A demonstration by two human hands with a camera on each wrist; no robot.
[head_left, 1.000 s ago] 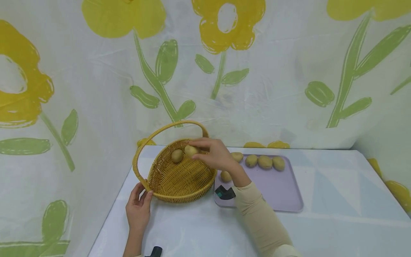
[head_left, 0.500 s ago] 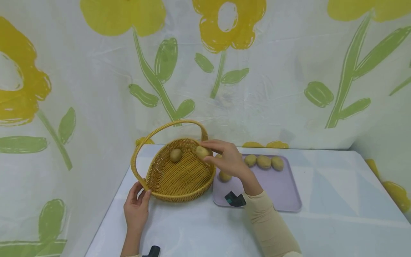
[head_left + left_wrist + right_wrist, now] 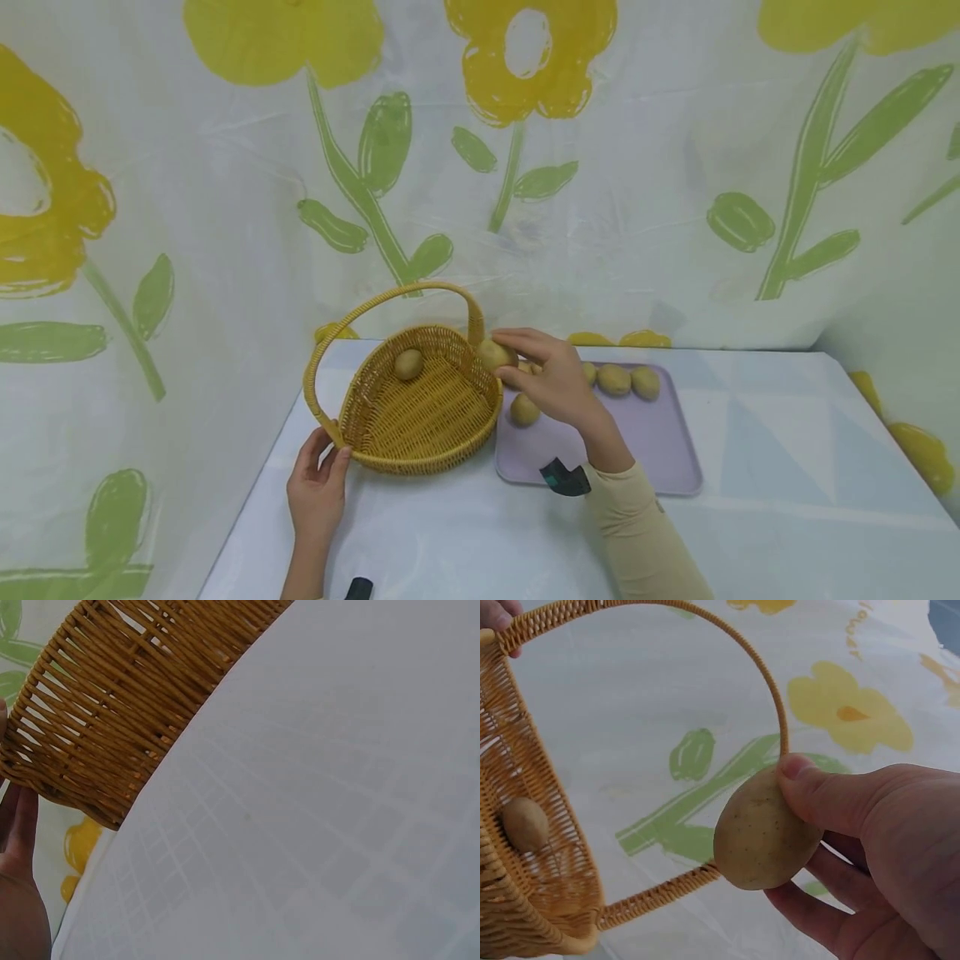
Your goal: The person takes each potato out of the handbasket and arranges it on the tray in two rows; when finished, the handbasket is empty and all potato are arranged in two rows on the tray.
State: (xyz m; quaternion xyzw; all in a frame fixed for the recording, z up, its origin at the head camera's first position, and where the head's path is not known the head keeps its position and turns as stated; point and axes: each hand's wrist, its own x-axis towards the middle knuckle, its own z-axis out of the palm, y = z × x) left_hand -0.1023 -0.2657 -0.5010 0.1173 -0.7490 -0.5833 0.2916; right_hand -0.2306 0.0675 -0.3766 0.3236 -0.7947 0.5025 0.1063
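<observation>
My right hand (image 3: 553, 379) pinches a potato (image 3: 763, 831) between thumb and fingers, over the right rim of the wicker basket, where basket and tray meet. One potato (image 3: 408, 364) lies inside the basket (image 3: 427, 417) near its back wall. With fingers and thumb my left hand (image 3: 318, 483) grips the basket's front left rim, by the foot of the tall arched handle (image 3: 390, 293). In the left wrist view the woven wall (image 3: 127, 705) fills the upper left, and only part of that hand shows at the edge.
Right of the basket lies a lilac tray (image 3: 637, 458). Several potatoes sit along its back edge, among them one potato (image 3: 614, 380), partly hidden by my right hand. Another potato (image 3: 525, 409) rests near its left edge. A flower-printed sheet (image 3: 600, 250) hangs behind the white table (image 3: 780, 433).
My right hand has carried the potato rightward, from above the basket's inside to its right rim. My left hand stays on the basket's rim.
</observation>
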